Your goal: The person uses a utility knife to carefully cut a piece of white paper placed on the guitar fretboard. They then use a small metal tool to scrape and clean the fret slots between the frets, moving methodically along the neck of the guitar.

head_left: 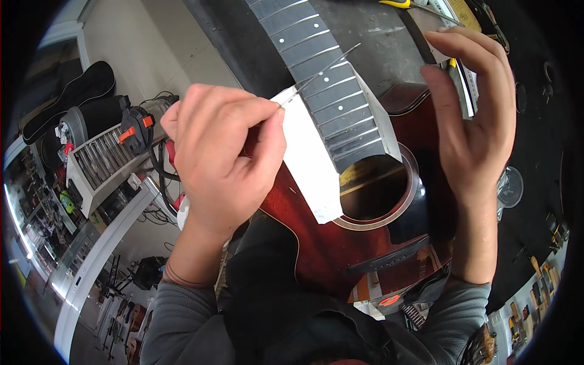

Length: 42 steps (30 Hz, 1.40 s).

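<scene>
A dark red acoustic guitar (310,243) lies in front of me, its neck pointing away to the upper left. White sheets (310,164) flank the end of the black fretboard (331,94) beside the sound hole (377,198). Between the thumb and forefinger of my left hand (225,146) is pinched a thin metal rod (328,66), which slants up to the right across the frets. I cannot tell whether it touches them. My right hand (477,121) is raised right of the neck, fingers apart, holding nothing. The dark bridge (389,255) sits nearer me.
A yellow-handled tool (396,3) and a metal ruler (471,97) lie on the dark bench at the upper right. Farther right is a clear round dish (510,185). Leftward stand a black-and-orange device (137,131) with a hose and a black guitar case (79,97).
</scene>
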{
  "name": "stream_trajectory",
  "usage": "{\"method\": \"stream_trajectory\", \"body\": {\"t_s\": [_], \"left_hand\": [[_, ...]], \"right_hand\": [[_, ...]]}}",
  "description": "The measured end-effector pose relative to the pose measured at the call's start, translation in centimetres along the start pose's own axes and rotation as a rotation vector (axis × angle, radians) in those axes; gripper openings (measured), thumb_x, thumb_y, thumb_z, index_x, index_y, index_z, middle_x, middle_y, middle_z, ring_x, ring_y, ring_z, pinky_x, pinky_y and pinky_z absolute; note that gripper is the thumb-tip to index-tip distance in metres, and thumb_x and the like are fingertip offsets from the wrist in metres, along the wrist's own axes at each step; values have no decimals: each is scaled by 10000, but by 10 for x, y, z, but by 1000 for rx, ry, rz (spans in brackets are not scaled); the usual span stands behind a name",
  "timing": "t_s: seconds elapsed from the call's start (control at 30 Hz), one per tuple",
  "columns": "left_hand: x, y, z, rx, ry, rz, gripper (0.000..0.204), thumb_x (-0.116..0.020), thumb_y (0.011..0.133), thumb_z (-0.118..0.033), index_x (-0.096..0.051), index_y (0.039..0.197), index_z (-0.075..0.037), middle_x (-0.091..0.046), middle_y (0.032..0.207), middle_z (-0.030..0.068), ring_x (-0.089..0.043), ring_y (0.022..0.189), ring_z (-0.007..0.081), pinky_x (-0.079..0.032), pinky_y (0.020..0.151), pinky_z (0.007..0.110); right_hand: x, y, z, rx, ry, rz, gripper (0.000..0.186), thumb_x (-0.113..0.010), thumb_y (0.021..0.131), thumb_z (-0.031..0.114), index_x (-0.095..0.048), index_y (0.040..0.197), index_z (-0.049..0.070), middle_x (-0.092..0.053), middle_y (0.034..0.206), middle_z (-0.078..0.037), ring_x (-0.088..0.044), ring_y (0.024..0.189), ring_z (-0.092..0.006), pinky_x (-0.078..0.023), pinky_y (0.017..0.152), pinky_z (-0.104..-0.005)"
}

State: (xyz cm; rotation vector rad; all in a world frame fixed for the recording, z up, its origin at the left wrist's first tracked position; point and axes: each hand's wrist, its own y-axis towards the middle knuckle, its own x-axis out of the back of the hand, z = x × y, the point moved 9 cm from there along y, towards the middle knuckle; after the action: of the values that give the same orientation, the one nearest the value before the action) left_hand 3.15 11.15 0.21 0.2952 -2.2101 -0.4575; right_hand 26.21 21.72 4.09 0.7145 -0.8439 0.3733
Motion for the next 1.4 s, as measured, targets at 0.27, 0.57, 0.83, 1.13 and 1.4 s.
{"method": "stream_trajectory", "body": {"t_s": [0.27,0.57,0.83,1.13,1.4], "left_hand": [[-18,-7,-37,-121,-37,161,299,-899,766,50,-801,1000,-106,-732,937,14,-675,883,239,-376,889,411],[-28,-5,-40,-121,-6,204,288,-894,760,37,-803,992,-108,-727,915,10,-667,879,238,-372,897,406],[-41,9,-53,-139,1,186,299,-916,785,18,-825,1043,-102,-724,959,21,-663,901,239,-394,916,414],[-47,8,-60,-225,-72,233,263,-940,809,9,-835,1036,-73,-720,933,32,-641,849,255,-415,845,409],[-49,11,-54,-171,-98,209,242,-951,821,20,-836,1021,-53,-726,919,38,-647,844,248,-438,817,399]], "right_hand": [[-8,-25,12,61,-40,194,464,-944,853,21,-797,1289,82,-750,1246,-113,-716,1182,-322,-522,1059,-456],[-27,-29,12,103,-4,248,275,-906,897,117,-779,1140,137,-724,1163,-41,-692,1145,-302,-457,1096,-487],[-31,-31,13,136,-65,236,259,-886,898,143,-769,1129,142,-718,1163,-42,-687,1139,-304,-460,1083,-482],[-31,-44,17,115,-80,220,301,-895,848,155,-758,1115,143,-723,1149,-26,-695,1109,-282,-446,1065,-467],[-30,-41,8,62,-28,203,283,-902,870,160,-757,1113,147,-718,1158,-26,-688,1119,-284,-438,1073,-468]]}}
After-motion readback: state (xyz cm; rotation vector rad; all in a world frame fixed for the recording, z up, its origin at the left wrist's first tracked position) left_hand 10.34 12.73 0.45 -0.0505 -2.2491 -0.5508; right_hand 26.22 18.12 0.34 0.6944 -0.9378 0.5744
